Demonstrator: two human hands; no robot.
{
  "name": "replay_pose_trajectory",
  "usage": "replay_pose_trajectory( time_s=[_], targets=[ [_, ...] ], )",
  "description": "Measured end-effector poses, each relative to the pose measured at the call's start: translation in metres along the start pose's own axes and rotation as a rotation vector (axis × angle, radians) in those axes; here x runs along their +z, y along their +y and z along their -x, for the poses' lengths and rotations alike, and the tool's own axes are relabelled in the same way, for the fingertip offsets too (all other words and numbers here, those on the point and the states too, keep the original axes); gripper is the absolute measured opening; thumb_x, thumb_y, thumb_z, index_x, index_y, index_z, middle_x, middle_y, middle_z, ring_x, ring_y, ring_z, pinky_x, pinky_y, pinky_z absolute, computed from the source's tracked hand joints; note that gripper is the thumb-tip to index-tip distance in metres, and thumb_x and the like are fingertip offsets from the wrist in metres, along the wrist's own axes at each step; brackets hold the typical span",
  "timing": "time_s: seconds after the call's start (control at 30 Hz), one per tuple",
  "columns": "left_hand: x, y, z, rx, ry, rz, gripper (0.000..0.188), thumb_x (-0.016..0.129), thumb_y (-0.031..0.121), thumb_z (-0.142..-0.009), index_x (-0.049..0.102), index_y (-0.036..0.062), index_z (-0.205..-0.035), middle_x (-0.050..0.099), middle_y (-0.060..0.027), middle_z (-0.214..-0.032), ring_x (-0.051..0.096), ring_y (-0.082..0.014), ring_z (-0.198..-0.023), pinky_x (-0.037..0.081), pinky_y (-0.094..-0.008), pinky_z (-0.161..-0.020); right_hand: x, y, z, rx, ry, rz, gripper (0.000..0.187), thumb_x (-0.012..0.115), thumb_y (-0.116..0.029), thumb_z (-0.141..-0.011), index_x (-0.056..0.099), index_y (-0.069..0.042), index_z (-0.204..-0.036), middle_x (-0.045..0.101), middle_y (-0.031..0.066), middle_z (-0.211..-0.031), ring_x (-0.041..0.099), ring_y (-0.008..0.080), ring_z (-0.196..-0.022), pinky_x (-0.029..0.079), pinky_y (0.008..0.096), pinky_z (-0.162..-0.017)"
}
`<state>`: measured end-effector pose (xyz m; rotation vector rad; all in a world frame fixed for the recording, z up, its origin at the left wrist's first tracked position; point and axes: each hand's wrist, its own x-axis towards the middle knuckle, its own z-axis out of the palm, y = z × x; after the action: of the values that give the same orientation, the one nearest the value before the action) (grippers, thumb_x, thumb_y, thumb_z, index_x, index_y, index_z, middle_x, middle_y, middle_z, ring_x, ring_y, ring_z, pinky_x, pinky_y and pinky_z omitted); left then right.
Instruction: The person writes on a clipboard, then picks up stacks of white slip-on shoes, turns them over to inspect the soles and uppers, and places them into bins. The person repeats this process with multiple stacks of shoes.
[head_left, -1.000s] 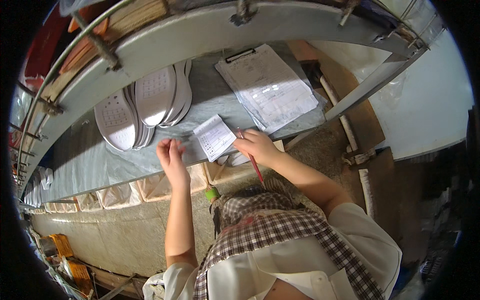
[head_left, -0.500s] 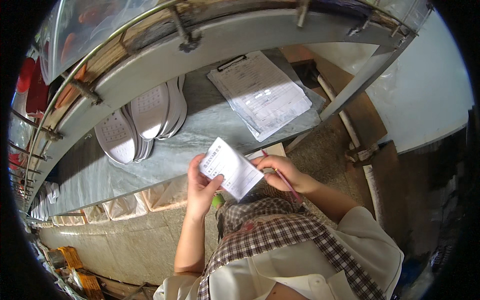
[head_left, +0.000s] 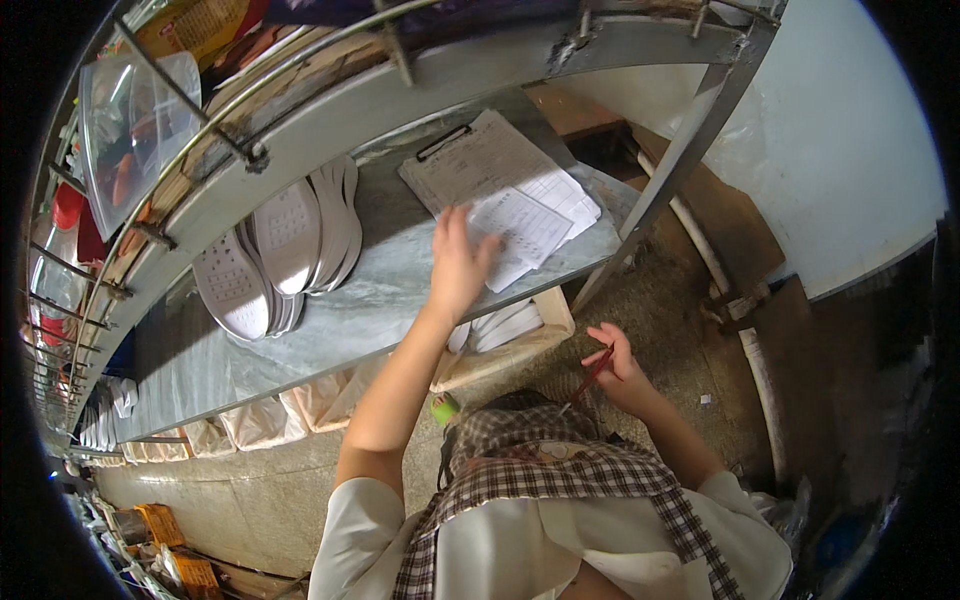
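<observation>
My left hand [head_left: 459, 270] is stretched over the grey marble-patterned counter [head_left: 385, 290], its fingers extended and apart. The fingertips are at the left edge of a small white printed slip [head_left: 530, 228], which lies on the papers of a clipboard [head_left: 448, 178]. Whether they touch the slip is hard to tell. Off the counter's front edge, to the right, my right hand [head_left: 622, 375] grips a thin dark red pen [head_left: 596, 371] that slants down toward my checked apron. On the counter left of the clipboard stand two stacks of white shoe insoles [head_left: 232, 285] with small marks on top.
Above the counter runs a metal shelf frame [head_left: 480, 82] with wire rails and a clear plastic bag [head_left: 140, 120]. A lined bin [head_left: 500, 362] with white pieces sits under the counter edge, with several more bins leftward. A metal post [head_left: 680, 165] stands at the right.
The slip, earlier held up between both hands, now lies on the clipboard papers. My left hand has moved forward with it; my right hand has drawn back rightward, keeping the pen.
</observation>
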<state>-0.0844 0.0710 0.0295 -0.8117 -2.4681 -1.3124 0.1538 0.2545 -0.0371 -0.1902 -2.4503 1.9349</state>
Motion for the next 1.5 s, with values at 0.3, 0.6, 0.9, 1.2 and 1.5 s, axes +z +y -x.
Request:
replay_pose_trajectory(
  time_s=[0.3,0.6,0.9,1.2,1.5],
  targets=[
    [0.007,-0.008,0.049,0.199,-0.193,-0.505,0.027,0.068,0.023,-0.076,0.066,0.0198,-0.103,0.057,-0.0138,-0.118,0.053,-0.0327,-0.11,0.037,-0.0486,-0.097,0.023,0.019,0.003,-0.038,-0.164,0.249,0.03,0.055,-0.016,-0.091,0.05,-0.009,-0.119,0.059,0.013,-0.11,0.061,0.0286,-0.088,0.05,0.0368,-0.074],
    [0.043,-0.018,-0.006,0.101,-0.336,-0.591,0.026,0.058,0.024,-0.084,0.063,0.0218,-0.109,0.054,-0.0119,-0.123,0.052,-0.0314,-0.112,0.036,-0.0477,-0.099,0.078,0.021,-0.02,-0.468,-1.038,0.604,0.02,0.043,-0.008,-0.09,0.05,-0.005,-0.108,0.056,0.0192,-0.11,0.059,0.0348,-0.091,0.047,0.0445,-0.077],
    [-0.013,0.003,0.079,0.199,0.032,-0.131,0.036,0.064,0.022,-0.081,0.056,0.0078,-0.113,0.053,-0.0141,-0.122,0.052,-0.0281,-0.112,0.044,-0.039,-0.091,0.189,0.07,-0.028,-0.362,-1.767,1.522,0.019,0.055,-0.011,-0.088,0.063,-0.004,-0.104,0.061,0.015,-0.107,0.059,0.0303,-0.085,0.047,0.043,-0.071],
    [-0.147,-0.018,0.362,-0.993,0.51,0.398,0.04,0.049,0.028,-0.096,0.043,0.012,-0.06,0.036,0.0064,-0.053,0.03,-0.0049,-0.044,0.025,-0.0236,-0.04,0.222,-0.04,0.008,-0.173,-1.625,0.535,0.026,0.053,-0.027,-0.091,0.063,-0.004,-0.092,0.066,0.0095,-0.083,0.062,0.0194,-0.074,0.05,0.0356,-0.067],
    [-0.138,0.017,0.54,-1.048,0.773,0.493,0.039,0.062,0.019,-0.087,0.048,0.0059,-0.121,0.05,-0.0074,-0.107,0.052,-0.0169,-0.089,0.047,-0.0281,-0.071,0.212,-0.062,-0.005,-0.077,-0.706,0.241,0.031,0.054,-0.015,-0.091,0.052,-0.001,-0.119,0.067,0.011,-0.09,0.061,0.0189,-0.096,0.049,0.0306,-0.081]
  ],
)
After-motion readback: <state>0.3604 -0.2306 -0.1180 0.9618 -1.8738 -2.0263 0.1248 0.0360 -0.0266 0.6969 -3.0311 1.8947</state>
